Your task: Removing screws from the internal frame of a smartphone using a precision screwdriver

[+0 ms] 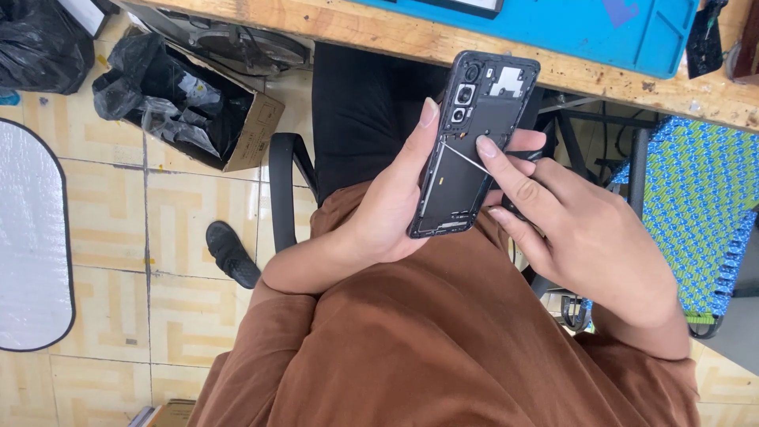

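Brown sleeves [443, 348] fill the foreground, and above them the left hand [387, 209] cups one opened phone [474, 142] by its long edges, back cover off, two camera lenses uppermost. Its long axis runs up toward the wooden counter [379, 32]. From the right, the right hand [577, 229] pinches one thin tool [510, 162], its metal tip laid across the phone's middle, forefinger pressing there.

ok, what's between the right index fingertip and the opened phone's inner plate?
Head view: a thin metal tool tip, pinched in the right hand, lies across the opened phone that the left hand cradles.
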